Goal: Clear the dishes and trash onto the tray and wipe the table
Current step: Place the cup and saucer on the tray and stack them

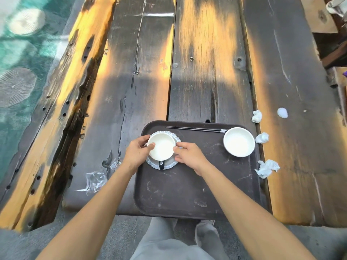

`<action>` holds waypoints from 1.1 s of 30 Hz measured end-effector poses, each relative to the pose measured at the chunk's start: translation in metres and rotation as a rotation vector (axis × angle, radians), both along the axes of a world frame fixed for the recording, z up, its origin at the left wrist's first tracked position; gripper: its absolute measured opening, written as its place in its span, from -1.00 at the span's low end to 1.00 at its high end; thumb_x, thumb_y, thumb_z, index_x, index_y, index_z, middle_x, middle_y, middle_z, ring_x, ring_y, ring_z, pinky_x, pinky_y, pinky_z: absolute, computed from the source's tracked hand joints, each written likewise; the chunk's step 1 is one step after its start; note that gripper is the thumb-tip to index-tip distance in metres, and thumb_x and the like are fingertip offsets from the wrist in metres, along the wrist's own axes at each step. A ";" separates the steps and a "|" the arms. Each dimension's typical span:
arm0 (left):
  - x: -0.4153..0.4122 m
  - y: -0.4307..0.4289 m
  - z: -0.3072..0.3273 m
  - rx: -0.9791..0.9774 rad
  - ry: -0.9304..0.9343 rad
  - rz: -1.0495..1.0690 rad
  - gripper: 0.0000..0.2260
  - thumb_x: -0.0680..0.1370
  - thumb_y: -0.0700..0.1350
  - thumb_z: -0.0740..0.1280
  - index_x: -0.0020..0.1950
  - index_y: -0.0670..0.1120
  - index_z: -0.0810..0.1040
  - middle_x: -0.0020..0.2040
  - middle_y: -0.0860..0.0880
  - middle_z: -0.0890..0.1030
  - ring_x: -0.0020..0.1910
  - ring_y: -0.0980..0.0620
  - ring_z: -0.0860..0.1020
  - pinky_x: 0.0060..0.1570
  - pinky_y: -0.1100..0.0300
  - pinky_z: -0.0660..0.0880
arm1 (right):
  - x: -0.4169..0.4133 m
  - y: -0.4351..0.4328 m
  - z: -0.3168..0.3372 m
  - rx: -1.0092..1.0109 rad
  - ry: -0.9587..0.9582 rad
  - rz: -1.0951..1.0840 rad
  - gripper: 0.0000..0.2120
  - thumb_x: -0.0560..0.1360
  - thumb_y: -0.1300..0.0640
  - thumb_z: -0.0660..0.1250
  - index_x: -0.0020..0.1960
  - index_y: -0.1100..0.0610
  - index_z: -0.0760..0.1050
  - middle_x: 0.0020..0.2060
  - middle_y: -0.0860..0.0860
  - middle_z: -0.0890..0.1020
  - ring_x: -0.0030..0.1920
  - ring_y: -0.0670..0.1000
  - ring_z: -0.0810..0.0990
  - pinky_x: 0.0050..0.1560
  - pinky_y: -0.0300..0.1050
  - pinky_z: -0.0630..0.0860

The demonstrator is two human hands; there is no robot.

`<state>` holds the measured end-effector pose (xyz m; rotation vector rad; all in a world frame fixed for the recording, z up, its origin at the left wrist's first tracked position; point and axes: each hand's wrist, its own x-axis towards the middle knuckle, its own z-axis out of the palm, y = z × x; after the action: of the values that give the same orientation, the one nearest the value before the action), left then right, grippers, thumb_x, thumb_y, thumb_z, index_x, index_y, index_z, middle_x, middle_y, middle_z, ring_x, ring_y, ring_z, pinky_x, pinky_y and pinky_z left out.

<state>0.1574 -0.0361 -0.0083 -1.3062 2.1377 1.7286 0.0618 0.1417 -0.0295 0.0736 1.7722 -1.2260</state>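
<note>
A dark brown tray (187, 194) lies at the near edge of the wooden table (206, 72). On its left part a small white bowl (161, 147) sits on a pale scalloped plate (166, 166). My left hand (137, 152) grips the bowl's left rim and my right hand (189, 154) holds its right rim. A second white bowl (238, 142) stands at the tray's far right corner. Black chopsticks (195, 129) lie along the tray's far edge. Several crumpled white tissues (266, 167) lie on the table just right of the tray.
Clear plastic wrappers (95, 182) lie on the table left of the tray. A deep dark gap (62, 147) runs between planks at the left. Cardboard (317, 17) sits at the far right corner. My legs in grey trousers (169, 241) show below the table edge.
</note>
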 end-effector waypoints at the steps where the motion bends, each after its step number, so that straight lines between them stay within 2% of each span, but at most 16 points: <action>1: 0.000 0.008 0.003 -0.051 0.002 -0.004 -0.59 0.58 -0.16 0.40 0.44 -0.12 0.50 0.31 -0.04 0.60 0.26 -0.01 0.55 0.24 0.14 0.47 | 0.000 0.006 0.004 -0.007 0.017 0.012 -0.51 0.47 0.00 0.38 0.37 0.11 0.47 0.10 0.02 0.65 -0.07 -0.01 0.72 0.16 -0.03 0.60; 3: 0.002 0.023 0.008 -0.202 0.005 -0.024 -0.54 0.57 -0.12 0.40 0.47 -0.07 0.47 0.38 -0.03 0.57 0.36 -0.03 0.52 0.38 0.04 0.42 | 0.001 0.019 0.014 -0.031 0.060 0.018 -0.61 0.50 0.04 0.36 0.30 0.12 0.52 0.02 0.03 0.67 -0.03 0.03 0.71 0.10 -0.05 0.63; 4: 0.002 0.038 0.010 -0.294 0.015 -0.056 -0.54 0.57 -0.12 0.38 0.48 -0.07 0.47 0.40 -0.03 0.55 0.39 -0.04 0.49 0.43 0.05 0.37 | 0.000 0.033 0.019 -0.039 0.096 0.025 -0.66 0.51 0.05 0.35 0.27 0.11 0.56 -0.01 0.03 0.69 -0.04 0.02 0.70 0.08 -0.05 0.63; 6: 0.001 0.063 0.015 -0.448 0.059 -0.127 -0.54 0.58 -0.17 0.36 0.49 -0.12 0.44 0.44 -0.06 0.51 0.44 -0.06 0.45 0.41 0.23 0.27 | -0.002 0.054 0.028 -0.047 0.184 0.052 -0.75 0.53 0.04 0.34 0.18 0.05 0.60 -0.06 0.00 0.71 -0.08 -0.03 0.71 0.07 -0.05 0.64; 8: -0.005 0.096 0.019 -0.485 0.092 -0.179 -0.54 0.60 -0.19 0.34 0.51 -0.14 0.41 0.46 -0.08 0.49 0.46 -0.07 0.42 0.35 0.30 0.20 | -0.008 0.086 0.033 -0.034 0.279 0.063 -0.81 0.53 0.04 0.34 0.11 0.00 0.63 -0.13 -0.04 0.72 -0.12 -0.08 0.71 0.06 -0.06 0.64; 13: -0.018 0.180 -0.008 -0.487 0.063 -0.407 -0.50 0.61 -0.13 0.34 0.53 -0.18 0.36 0.50 -0.12 0.44 0.49 -0.11 0.39 0.47 0.07 0.27 | -0.032 0.179 0.033 0.042 0.467 -0.011 -0.87 0.51 0.09 0.31 -0.03 -0.03 0.64 -0.27 -0.05 0.71 -0.20 -0.11 0.70 0.03 0.01 0.63; 15: -0.025 0.208 -0.027 -0.473 -0.002 -0.490 -0.48 0.62 -0.07 0.32 0.56 -0.16 0.33 0.56 -0.13 0.36 0.55 -0.10 0.30 0.51 0.06 0.20 | -0.043 0.217 0.026 0.137 0.548 -0.041 -0.85 0.52 0.09 0.30 0.02 -0.01 0.63 -0.20 -0.07 0.71 -0.14 -0.11 0.68 0.05 0.00 0.61; 17: -0.033 0.231 -0.046 -0.498 -0.084 -0.591 -0.44 0.63 0.02 0.30 0.59 -0.12 0.28 0.62 -0.13 0.23 0.61 -0.10 0.18 0.54 0.04 0.15 | -0.051 0.252 0.014 0.292 0.668 -0.025 -0.77 0.54 0.13 0.28 0.15 0.05 0.60 -0.01 -0.01 0.69 0.02 -0.02 0.64 0.17 -0.02 0.53; 20: -0.043 0.252 -0.070 -0.669 -0.204 -0.727 -0.39 0.64 0.15 0.20 0.64 -0.04 0.16 0.66 -0.12 0.05 0.64 -0.16 0.00 0.57 -0.08 0.05 | -0.056 0.289 -0.013 0.468 0.741 0.104 -0.60 0.55 0.17 0.27 0.39 0.16 0.43 0.30 0.09 0.51 0.30 0.12 0.41 0.33 -0.05 0.30; 23: -0.054 0.259 -0.084 -0.774 -0.216 -0.716 -0.40 0.65 0.20 0.12 0.65 0.02 0.12 0.67 -0.11 -0.01 0.64 -0.19 -0.07 0.56 -0.19 -0.04 | -0.054 0.307 -0.041 0.526 0.730 0.171 -0.50 0.55 0.09 0.31 0.45 0.11 0.33 0.41 0.06 0.36 0.38 0.11 0.26 0.39 0.03 0.31; 26: -0.068 0.257 -0.096 -0.823 -0.234 -0.708 -0.43 0.67 0.22 0.04 0.65 0.08 0.10 0.68 -0.07 -0.08 0.64 -0.15 -0.14 0.55 -0.23 -0.13 | -0.056 0.313 -0.055 0.518 0.786 0.144 -0.57 0.53 0.08 0.35 0.38 0.10 0.43 0.36 0.03 0.40 0.31 0.07 0.32 0.29 0.02 0.41; 29: -0.077 0.251 -0.104 -0.866 -0.236 -0.691 -0.48 0.68 0.21 -0.05 0.64 0.12 0.11 0.68 -0.02 -0.13 0.64 -0.11 -0.19 0.55 -0.24 -0.18 | -0.058 0.313 -0.056 0.482 0.843 0.105 -0.74 0.51 0.18 0.36 0.20 0.15 0.56 0.15 0.04 0.53 0.14 0.05 0.44 0.18 0.02 0.48; 31: -0.076 0.251 -0.111 -0.920 -0.222 -0.687 -0.49 0.68 0.21 -0.09 0.63 0.13 0.14 0.68 -0.02 -0.12 0.64 -0.11 -0.17 0.55 -0.26 -0.18 | -0.060 0.314 -0.055 0.449 0.847 0.060 -0.82 0.49 0.23 0.37 0.09 0.14 0.58 0.01 0.04 0.59 0.02 0.06 0.51 0.09 0.02 0.50; 33: -0.073 0.253 -0.116 -0.982 -0.213 -0.688 -0.48 0.67 0.21 -0.11 0.61 0.11 0.19 0.68 -0.05 -0.05 0.65 -0.13 -0.12 0.55 -0.28 -0.14 | -0.069 0.314 -0.049 0.419 0.813 -0.027 -0.85 0.50 0.21 0.37 0.06 0.09 0.57 -0.05 0.01 0.63 -0.05 0.05 0.56 0.00 -0.05 0.51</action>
<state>0.0841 0.2170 -0.1246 -0.6050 2.8765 0.2456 -0.0071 0.4559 -0.0790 -0.1878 2.7240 -0.9342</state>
